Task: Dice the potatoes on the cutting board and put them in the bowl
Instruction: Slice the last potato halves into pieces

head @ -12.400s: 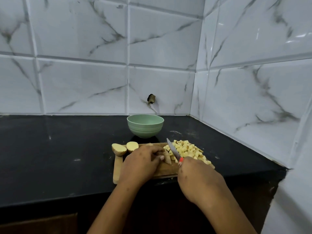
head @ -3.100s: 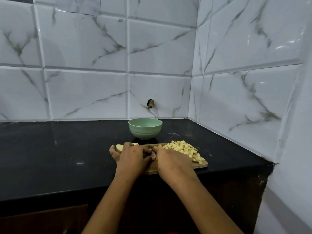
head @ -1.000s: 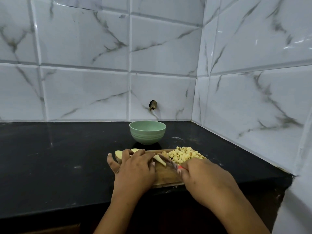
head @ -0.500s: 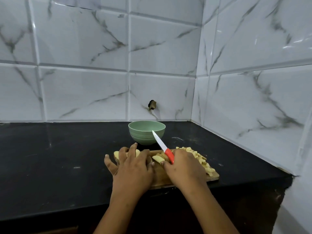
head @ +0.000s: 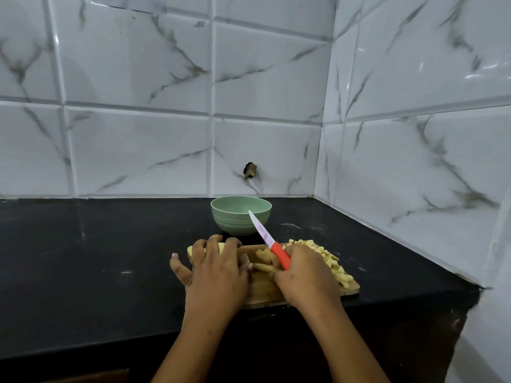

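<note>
A wooden cutting board lies at the counter's front edge. Along its right side sits a heap of diced potato. My right hand grips a red-handled knife, whose blade points up and away toward the green bowl behind the board. Potato strips lie between my hands. My left hand rests with spread fingers over the board's left part, covering most of the potato halves there. The bowl's inside is not visible.
The black counter stretches left of the board. White marble tiles form the back wall and the right wall, meeting in a corner behind the bowl. A small dark fitting sticks out of the back wall above the bowl.
The knife has lifted off the board, its blade now tilted up toward the bowl. My right hand has moved closer to my left over the potato strips.
</note>
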